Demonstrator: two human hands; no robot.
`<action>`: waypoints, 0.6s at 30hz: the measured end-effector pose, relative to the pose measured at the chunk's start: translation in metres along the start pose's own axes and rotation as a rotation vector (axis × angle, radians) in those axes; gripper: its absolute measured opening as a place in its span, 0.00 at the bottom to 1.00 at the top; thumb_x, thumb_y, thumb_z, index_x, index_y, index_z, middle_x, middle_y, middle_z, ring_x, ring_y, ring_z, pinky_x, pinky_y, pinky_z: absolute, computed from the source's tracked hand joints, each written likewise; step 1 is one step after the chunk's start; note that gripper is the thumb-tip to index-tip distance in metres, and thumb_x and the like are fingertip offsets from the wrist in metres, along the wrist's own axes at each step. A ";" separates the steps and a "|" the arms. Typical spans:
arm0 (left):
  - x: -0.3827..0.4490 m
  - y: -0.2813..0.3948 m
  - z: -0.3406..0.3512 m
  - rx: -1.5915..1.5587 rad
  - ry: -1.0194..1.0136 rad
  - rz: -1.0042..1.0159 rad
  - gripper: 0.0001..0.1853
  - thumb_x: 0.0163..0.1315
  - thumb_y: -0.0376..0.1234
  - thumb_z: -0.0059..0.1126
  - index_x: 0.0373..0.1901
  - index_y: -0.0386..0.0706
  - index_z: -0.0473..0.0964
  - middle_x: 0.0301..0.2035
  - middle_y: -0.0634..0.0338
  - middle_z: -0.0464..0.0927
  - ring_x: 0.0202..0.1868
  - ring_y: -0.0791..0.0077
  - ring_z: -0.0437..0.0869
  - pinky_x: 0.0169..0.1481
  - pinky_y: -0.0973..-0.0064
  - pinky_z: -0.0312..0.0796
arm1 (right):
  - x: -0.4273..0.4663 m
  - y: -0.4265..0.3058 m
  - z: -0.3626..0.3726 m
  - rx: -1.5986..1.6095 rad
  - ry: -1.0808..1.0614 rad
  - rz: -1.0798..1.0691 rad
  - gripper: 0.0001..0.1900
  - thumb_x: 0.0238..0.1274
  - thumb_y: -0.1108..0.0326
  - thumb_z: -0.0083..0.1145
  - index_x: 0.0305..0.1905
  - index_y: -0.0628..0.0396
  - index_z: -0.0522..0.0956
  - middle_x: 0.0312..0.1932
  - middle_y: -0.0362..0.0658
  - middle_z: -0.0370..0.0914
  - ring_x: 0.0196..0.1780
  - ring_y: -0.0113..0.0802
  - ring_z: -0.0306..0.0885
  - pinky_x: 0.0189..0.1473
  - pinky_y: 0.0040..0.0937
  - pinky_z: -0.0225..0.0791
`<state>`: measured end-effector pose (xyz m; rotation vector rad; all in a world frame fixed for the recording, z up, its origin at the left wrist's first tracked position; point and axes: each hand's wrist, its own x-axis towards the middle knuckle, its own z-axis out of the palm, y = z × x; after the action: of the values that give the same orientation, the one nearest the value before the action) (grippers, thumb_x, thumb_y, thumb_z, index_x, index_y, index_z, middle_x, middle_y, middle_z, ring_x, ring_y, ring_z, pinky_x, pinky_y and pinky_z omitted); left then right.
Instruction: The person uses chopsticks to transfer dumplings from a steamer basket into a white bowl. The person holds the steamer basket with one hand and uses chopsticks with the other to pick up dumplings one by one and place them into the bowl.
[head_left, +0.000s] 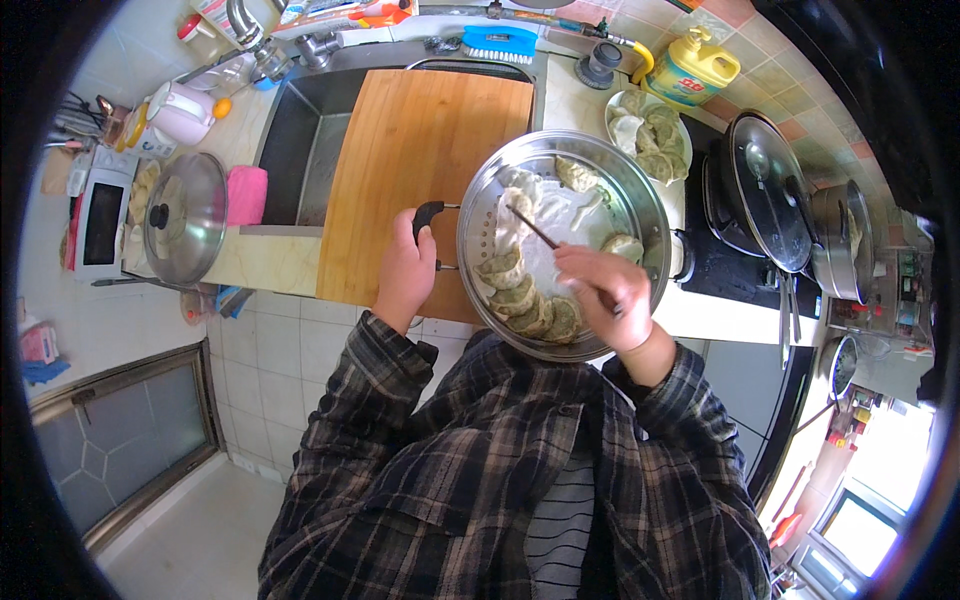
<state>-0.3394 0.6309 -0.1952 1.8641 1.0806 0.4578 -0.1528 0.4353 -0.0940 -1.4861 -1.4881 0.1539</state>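
A round stainless-steel steamer tray (566, 137) with several dumplings (533, 311) along its wall sits over the right part of a wooden cutting board (435, 112). My left hand (409, 266) is closed around the tray's black side handle (427, 217). Over the tray's right side, my right hand (609, 292) grips dark chopsticks (531, 226), whose tips reach a pale dumpling (517, 206) at the left of the tray. Whitish dough residue (555, 204) lies on the tray's floor. A white plate (688, 146) heaped with dumplings stands behind the tray, to the right.
The board partly covers a sink (330, 150). A glass lid (187, 217) and a pink cloth (247, 195) lie at left. At right, a lidded black pan (765, 187) stands on the hob beside a steel pot (840, 247). A yellow bottle (690, 67) stands at the back.
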 end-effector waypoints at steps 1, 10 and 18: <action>0.000 -0.001 0.001 0.016 0.018 0.033 0.16 0.70 0.35 0.44 0.56 0.40 0.65 0.39 0.44 0.77 0.40 0.49 0.78 0.44 0.58 0.70 | 0.002 -0.002 -0.002 0.056 0.067 0.069 0.07 0.52 0.82 0.62 0.37 0.62 0.80 0.39 0.51 0.83 0.45 0.47 0.84 0.46 0.34 0.76; 0.002 -0.006 0.001 0.013 -0.017 0.019 0.17 0.70 0.36 0.44 0.57 0.41 0.64 0.42 0.39 0.79 0.43 0.39 0.79 0.46 0.53 0.70 | -0.013 -0.019 -0.018 0.257 0.027 0.312 0.04 0.57 0.78 0.62 0.38 0.65 0.81 0.40 0.52 0.84 0.45 0.43 0.83 0.48 0.33 0.75; 0.003 -0.005 0.002 -0.009 -0.024 -0.020 0.16 0.70 0.36 0.43 0.57 0.40 0.63 0.40 0.39 0.79 0.41 0.39 0.80 0.44 0.52 0.70 | -0.025 -0.017 -0.001 0.278 -0.220 0.234 0.05 0.56 0.74 0.64 0.38 0.61 0.81 0.38 0.48 0.83 0.40 0.45 0.83 0.42 0.33 0.76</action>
<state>-0.3389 0.6337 -0.2007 1.8444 1.0781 0.4268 -0.1696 0.4100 -0.0953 -1.4439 -1.3921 0.6577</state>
